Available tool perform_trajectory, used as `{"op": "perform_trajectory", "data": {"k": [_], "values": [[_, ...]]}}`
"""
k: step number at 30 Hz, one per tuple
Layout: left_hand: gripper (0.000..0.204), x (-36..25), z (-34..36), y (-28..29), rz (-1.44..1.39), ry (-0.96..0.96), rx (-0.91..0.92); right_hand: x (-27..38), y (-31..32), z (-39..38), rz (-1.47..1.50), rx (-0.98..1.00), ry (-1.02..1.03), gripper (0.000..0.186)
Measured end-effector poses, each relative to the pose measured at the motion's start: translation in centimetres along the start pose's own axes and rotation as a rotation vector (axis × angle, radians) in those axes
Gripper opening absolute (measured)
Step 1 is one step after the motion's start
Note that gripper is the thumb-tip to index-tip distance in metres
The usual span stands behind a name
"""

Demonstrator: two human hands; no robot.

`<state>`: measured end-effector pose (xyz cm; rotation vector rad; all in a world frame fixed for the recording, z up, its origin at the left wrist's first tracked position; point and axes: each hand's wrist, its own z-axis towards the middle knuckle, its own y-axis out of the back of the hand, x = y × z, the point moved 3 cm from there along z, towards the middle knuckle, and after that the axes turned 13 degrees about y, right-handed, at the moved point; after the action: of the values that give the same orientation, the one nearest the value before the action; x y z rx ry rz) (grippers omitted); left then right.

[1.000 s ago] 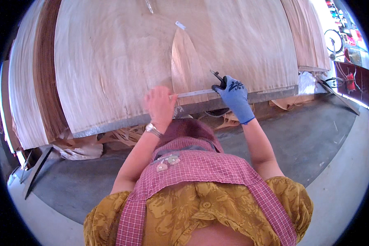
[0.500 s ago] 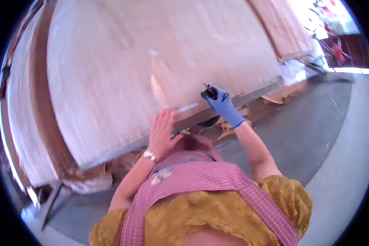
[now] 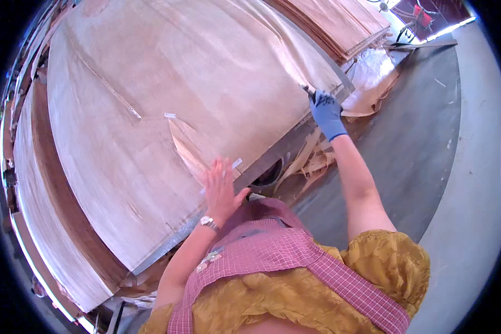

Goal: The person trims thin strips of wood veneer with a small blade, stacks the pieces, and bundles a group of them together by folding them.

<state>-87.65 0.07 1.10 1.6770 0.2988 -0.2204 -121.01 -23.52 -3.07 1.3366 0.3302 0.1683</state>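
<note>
A large pale wood veneer sheet [image 3: 128, 67] lies spread before me. My bare left hand [image 3: 221, 186], with a watch at the wrist, is over its near edge, fingers stretched out. Beside those fingers runs a lighter, leaf-shaped strip [image 3: 185, 147] in the sheet, with a small white piece of tape [image 3: 170, 116] at its far tip. Another white piece of tape [image 3: 237, 162] is just right of my fingertips. At the sheet's right edge, by a raised fold [image 3: 296, 68], my right hand [image 3: 327, 111] in a blue-grey glove is closed around a small dark knife [image 3: 306, 89], its point toward the veneer.
Another stack of veneer [image 3: 339, 25] stands at the far right, and a further stack [image 3: 50, 222] lies at left. Torn veneer scraps [image 3: 312, 158] and a dark round object [image 3: 268, 173] are below the near edge. A narrow slit [image 3: 111, 97] marks the sheet.
My right hand has moved right with the knife, to the raised fold at the sheet's edge. My left hand stays by the strip. The view has turned.
</note>
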Motion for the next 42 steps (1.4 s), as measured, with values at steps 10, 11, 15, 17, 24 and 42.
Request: {"op": "perform_trajectory", "data": {"k": [10,11,15,17,24,42], "values": [[0.097,-7.3,6.2,-0.1,0.071,0.013,-0.052,1.9,14.6,5.9,0.081,-0.230,0.086,0.032],[0.089,-7.5,6.5,-0.8,0.162,0.042,-0.059,2.1,15.7,6.1,0.094,-0.221,0.052,0.032],[0.062,-7.4,7.7,0.8,0.164,0.037,-0.104,3.6,20.1,3.3,0.243,-0.439,-0.108,0.026],[0.053,-6.2,7.8,4.3,0.129,0.068,0.012,5.5,22.8,0.8,0.338,-0.753,-0.018,0.031],[0.027,-2.8,12.2,11.9,-0.348,0.015,0.110,17.0,10.4,-10.3,0.836,-0.256,0.222,0.045],[0.040,-2.5,11.1,20.1,-0.451,0.081,0.130,34.7,11.3,-2.6,2.669,0.543,-0.552,0.056]]}}
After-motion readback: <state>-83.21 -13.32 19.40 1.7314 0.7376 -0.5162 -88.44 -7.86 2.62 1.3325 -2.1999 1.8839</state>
